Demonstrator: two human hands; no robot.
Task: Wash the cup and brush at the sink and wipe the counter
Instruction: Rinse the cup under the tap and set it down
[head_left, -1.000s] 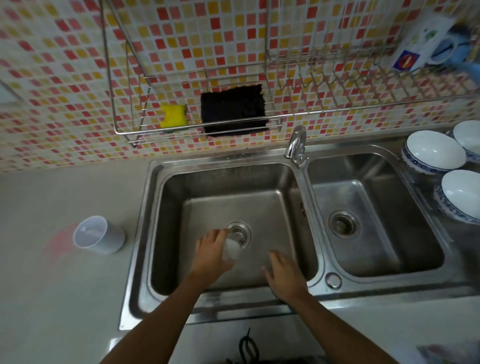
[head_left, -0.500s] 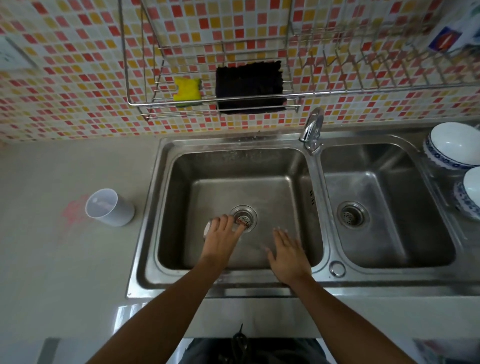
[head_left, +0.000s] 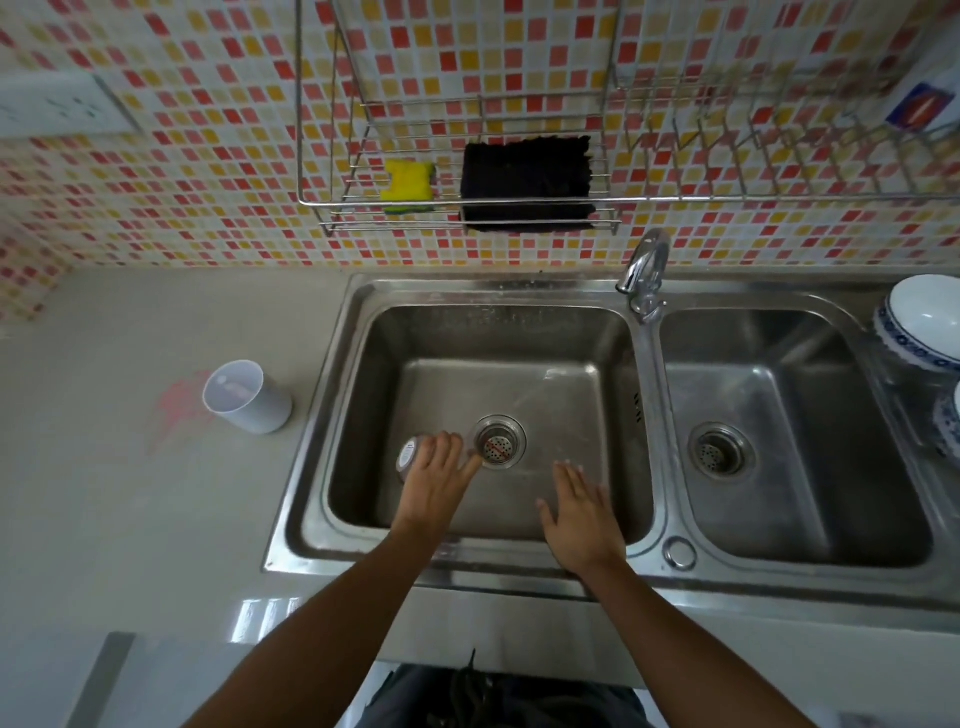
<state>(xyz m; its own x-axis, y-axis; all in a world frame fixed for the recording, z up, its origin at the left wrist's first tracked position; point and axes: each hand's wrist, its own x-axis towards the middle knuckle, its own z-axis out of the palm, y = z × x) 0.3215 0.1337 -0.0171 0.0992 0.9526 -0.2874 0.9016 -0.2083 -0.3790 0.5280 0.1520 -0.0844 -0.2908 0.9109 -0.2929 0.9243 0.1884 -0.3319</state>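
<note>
- Since the earlier frame my left hand (head_left: 436, 483) has gone down and to the left, away from the drain strainer (head_left: 498, 441). The small cup (head_left: 410, 457) went with it and now lies on its side on the floor of the left basin (head_left: 519, 338), between the strainer and the left wall.
- My left fingers lie almost straight over this cup, so they touch it and do not clamp it. My right hand (head_left: 582, 514) is flat and holds nothing, over the front right part of the same basin floor. The two hands are well apart.
- I judge the task is at its beginning. I see no water running from the faucet (head_left: 644, 270).
- The white cup (head_left: 247, 397) stands on the counter (head_left: 104, 493), just beside the left rim of the sink, with a pink stain (head_left: 176, 405) next to it, not yet wiped.
- I cannot see the brush anywhere.
- The yellow sponge (head_left: 408, 179) and the black cloth (head_left: 527, 182) hang in the wire rack (head_left: 467, 202) on the wall (both look unused).
- The basin is brushed steel, dull, with rounded corners. The small cup looks translucent and round. The white cup is matte plastic, a plain cylinder. The counter is smooth and pale, and the cloth looks thick and fuzzy.
</note>
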